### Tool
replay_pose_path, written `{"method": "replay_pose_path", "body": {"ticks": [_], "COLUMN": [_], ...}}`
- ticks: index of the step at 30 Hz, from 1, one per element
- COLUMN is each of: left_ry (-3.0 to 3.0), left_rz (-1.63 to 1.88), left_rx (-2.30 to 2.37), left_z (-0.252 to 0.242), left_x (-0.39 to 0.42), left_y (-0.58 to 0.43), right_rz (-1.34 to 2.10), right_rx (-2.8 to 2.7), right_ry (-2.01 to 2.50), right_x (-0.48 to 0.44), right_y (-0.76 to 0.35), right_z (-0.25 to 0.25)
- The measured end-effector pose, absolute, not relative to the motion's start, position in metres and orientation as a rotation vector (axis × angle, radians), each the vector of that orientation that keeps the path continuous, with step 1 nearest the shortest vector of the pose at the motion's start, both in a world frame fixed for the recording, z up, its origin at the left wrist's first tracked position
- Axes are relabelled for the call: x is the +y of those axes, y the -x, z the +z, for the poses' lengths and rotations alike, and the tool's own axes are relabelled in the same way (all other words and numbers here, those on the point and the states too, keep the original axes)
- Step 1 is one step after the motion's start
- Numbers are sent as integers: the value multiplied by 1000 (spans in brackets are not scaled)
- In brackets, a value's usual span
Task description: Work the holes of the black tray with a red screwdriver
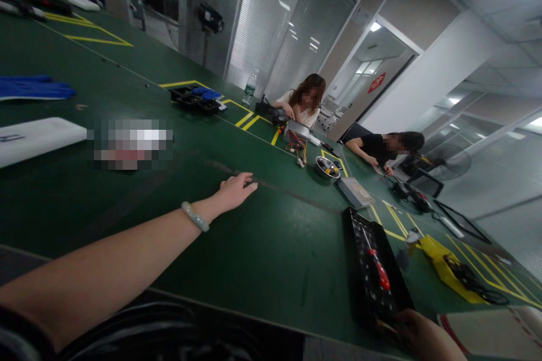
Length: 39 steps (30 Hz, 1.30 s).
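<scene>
My left hand point(237, 189), a jade-like bangle point(195, 216) at its wrist, is over the green tabletop point(271, 259) with fingers loosely spread and nothing in them. At the lower right, my right hand point(417, 330) closes on the near end of a long black tray point(354, 265); its fingertips are dark and partly hidden. Inside the tray lies a screwdriver point(378, 271) with a red and black handle, its shaft pointing away from me. Small light pieces are scattered around it on the tray floor, too small to make out.
Beyond the tray sit a grey metal box point(354, 193), a round bowl of parts point(327, 167) and a power supply with coloured wires point(295, 134). A yellow bin point(451, 271) with black cable stands right. Blue gloves point(34, 88) lie left. Two people work across the table.
</scene>
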<state>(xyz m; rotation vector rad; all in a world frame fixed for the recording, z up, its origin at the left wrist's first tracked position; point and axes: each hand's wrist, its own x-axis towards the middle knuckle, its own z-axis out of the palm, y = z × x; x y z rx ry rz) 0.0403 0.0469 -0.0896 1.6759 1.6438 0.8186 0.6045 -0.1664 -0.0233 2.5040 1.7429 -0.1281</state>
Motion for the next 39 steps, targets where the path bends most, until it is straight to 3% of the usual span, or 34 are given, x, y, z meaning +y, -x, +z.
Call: {"method": "replay_pose_path", "body": {"ticks": [6, 12, 21, 30, 39], "left_ry": [-1689, -1698, -1721, -1734, -1746], "left_rz": [815, 797, 773, 745, 739], "left_rx": [1650, 1656, 1663, 1666, 1667], "left_z": [-93, -90, -91, -87, -90], "left_x": [48, 46, 48, 45, 47], "left_y": [-40, -39, -39, -39, -39], "right_rz": [-222, -105, -525, -370, -201], "right_rx": [1829, 1990, 2098, 2313, 2206], "right_ry": [-2468, -2522, -2272, -2239, -2473], "right_x": [-164, -161, -169, -161, -147], "right_y": [-607, -598, -604, -623, -608], "right_z": [-15, -20, -33, -54, -27]}}
